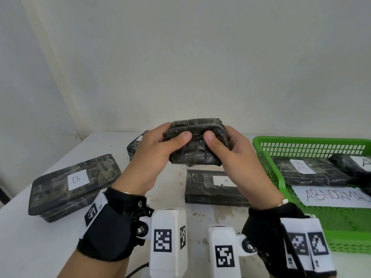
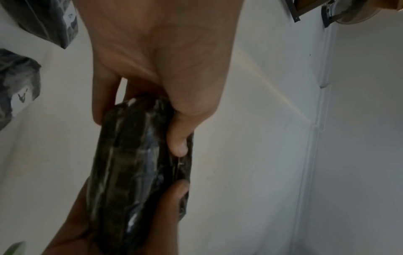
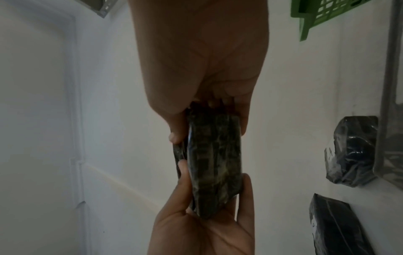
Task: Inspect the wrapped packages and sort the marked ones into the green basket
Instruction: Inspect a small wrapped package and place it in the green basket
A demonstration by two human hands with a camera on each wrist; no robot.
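Both hands hold a dark wrapped package (image 1: 195, 143) up above the table, near the middle of the head view. My left hand (image 1: 156, 149) grips its left end, thumb on the near face. My right hand (image 1: 232, 151) grips its right end the same way. No label shows on the face toward me. The wrist views show the same package (image 2: 139, 169) (image 3: 214, 160) edge-on between both palms. The green basket (image 1: 267, 155) stands at the right with a sheet reading ABNORMAL and two packages marked A (image 1: 303, 167) inside.
On the white table (image 1: 30, 247) lie a package labelled B (image 1: 74, 182) at the left, one labelled A (image 1: 212, 187) under my hands, and another dark package (image 1: 133, 148) behind my left hand. A pale wall stands behind the table.
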